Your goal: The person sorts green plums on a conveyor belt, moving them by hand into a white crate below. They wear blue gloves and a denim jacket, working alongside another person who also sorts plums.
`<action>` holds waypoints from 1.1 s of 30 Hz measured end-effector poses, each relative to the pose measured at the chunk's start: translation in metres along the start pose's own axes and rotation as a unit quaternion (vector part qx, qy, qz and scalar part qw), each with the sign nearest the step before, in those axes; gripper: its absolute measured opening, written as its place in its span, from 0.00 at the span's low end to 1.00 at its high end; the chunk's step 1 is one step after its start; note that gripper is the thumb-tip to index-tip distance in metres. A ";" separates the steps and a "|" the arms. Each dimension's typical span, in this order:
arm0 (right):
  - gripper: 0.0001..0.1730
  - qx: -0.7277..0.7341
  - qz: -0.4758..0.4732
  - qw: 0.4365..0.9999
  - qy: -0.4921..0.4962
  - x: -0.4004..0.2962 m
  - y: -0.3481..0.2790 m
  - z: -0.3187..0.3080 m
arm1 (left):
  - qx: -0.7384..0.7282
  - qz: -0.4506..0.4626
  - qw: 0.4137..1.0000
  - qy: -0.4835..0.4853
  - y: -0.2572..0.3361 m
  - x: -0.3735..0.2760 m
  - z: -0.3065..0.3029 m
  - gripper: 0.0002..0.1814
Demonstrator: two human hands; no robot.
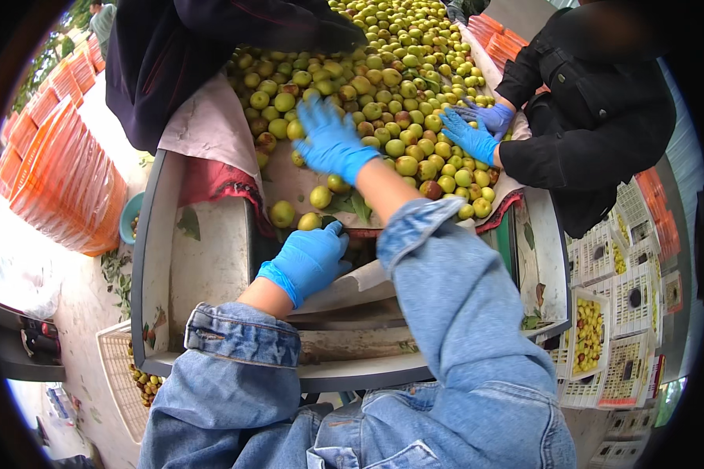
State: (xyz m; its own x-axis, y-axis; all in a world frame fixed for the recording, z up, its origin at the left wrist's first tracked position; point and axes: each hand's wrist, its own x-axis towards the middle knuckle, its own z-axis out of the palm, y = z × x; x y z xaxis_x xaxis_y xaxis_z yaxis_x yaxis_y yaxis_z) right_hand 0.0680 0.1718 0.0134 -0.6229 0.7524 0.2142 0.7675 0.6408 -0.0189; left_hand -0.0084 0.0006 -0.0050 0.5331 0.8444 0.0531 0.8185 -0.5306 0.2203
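Many green jujubes (406, 166) with reddish-brown patches lie heaped on a cloth-lined sorting table. My right hand (331, 138), in a blue glove, reaches over the left side of the heap. Its fingers are spread, slightly blurred, with fruit around them. My left hand (305, 261), gloved too, is at the cloth's front edge with its fingers curled. Just above it are a few loose jujubes (310, 221); whether it grips anything is hidden. Green leaves (361, 208) rest on the cloth between my hands.
A co-worker's gloved hands (472, 136) touch the heap at right; another person's dark sleeve (258, 26) extends over it at upper left. A metal frame (146, 258) surrounds the table end. Wrapped orange crates (67, 176) stand left, white crates (628, 340) right, and a crate (117, 375) of fruit lower left.
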 end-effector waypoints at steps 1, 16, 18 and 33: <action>0.41 0.004 -0.002 0.997 -0.078 -0.002 -0.011 0.011 | 0.005 0.000 1.000 0.007 -0.002 0.000 0.001 0.20; 0.45 -0.041 -0.074 0.992 -0.098 -0.174 0.046 -0.018 | 0.037 0.013 0.999 0.036 0.000 0.002 -0.005 0.16; 0.44 -0.016 -0.080 0.987 -0.141 -0.184 0.048 -0.033 | 0.053 -0.029 0.997 0.051 0.000 0.003 -0.015 0.18; 0.47 0.028 -0.041 0.993 -0.108 -0.174 0.028 -0.009 | 0.137 -0.143 0.980 0.012 -0.007 0.003 -0.006 0.54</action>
State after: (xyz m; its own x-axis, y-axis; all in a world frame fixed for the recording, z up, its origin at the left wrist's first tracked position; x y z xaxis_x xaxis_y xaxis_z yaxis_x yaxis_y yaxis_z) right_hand 0.1993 0.0574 -0.0153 -0.7057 0.7085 0.0027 0.7068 0.7043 -0.0660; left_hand -0.0137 0.0078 -0.0004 0.2717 0.9610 0.0508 0.9620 -0.2698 -0.0408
